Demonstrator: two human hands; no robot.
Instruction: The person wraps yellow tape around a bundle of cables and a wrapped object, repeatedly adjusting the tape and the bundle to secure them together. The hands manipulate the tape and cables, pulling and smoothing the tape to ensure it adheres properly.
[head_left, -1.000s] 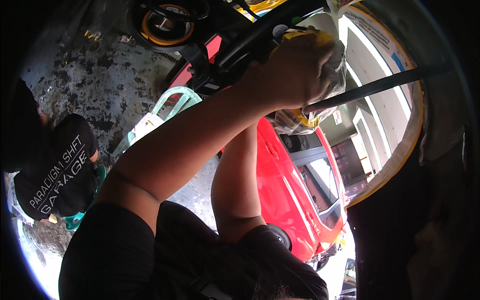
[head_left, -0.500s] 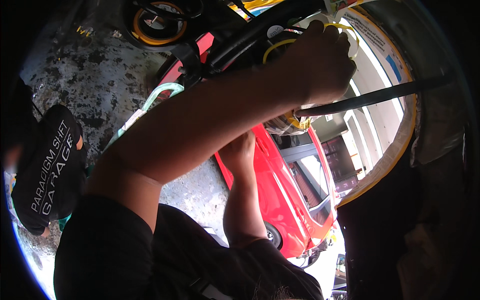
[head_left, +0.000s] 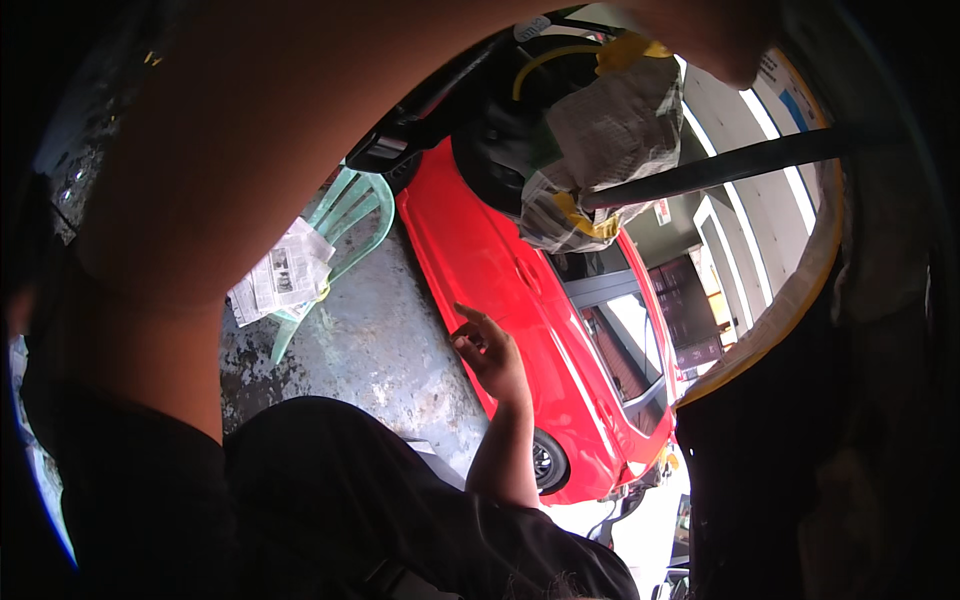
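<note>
My left arm crosses the upper left of the head view, close to the camera. My left hand (head_left: 715,40) is at the top right, cut off by the upper edge, its fingers out of sight. Just below it is a bulky part wrapped in newspaper (head_left: 625,120) and yellow tape (head_left: 585,218). A black rod (head_left: 730,170) runs from this wrapping to the right. Lower down, my right hand (head_left: 490,355) hangs in front of a red car, apart from everything. Its index finger is stretched out, the others are loosely bent, and nothing shows in it.
The red car (head_left: 530,300) stands beyond my right hand. A green plastic chair (head_left: 375,225) holds sheets of newspaper (head_left: 285,275). Yellow tape and paper line the curved edge (head_left: 750,360) of a dark opening at right. A black tube (head_left: 440,95) slants behind my left arm.
My left arm has risen closer to the camera, and its hand has moved up and right, uncovering the wrapped part. My right hand has dropped lower. The chair with newspaper now shows more fully.
</note>
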